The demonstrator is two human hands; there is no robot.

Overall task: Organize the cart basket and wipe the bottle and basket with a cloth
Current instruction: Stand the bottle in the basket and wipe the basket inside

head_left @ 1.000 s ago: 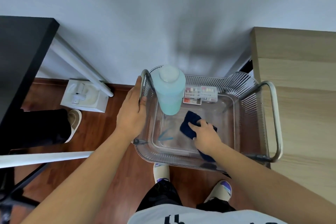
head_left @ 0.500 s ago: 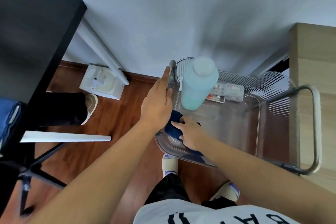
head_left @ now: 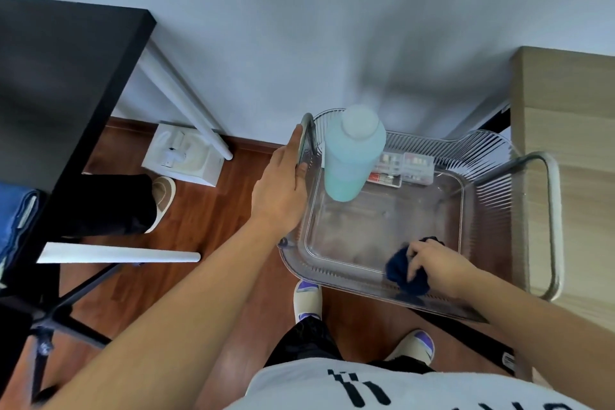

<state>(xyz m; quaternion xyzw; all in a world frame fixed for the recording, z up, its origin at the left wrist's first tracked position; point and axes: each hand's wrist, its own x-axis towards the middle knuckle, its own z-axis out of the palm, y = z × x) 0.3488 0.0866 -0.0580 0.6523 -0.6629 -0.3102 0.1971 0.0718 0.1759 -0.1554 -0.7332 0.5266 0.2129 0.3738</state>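
Against a pale wall, a left hand (head_left: 283,190) is gripping the cart handle (head_left: 307,136) while the right hand (head_left: 439,265) is bunching a soft cloth (head_left: 397,268) at the near edge of the basket (head_left: 332,271); the bottle (head_left: 352,156) (likely slippery, best held mid-body) is standing in its far-left corner.

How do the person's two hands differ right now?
The left hand grips the cart's metal handle, outside the basket; the right hand is inside it, at the near corner. The left hand holds bare metal, the right hand a dark blue cloth. Both hold something.
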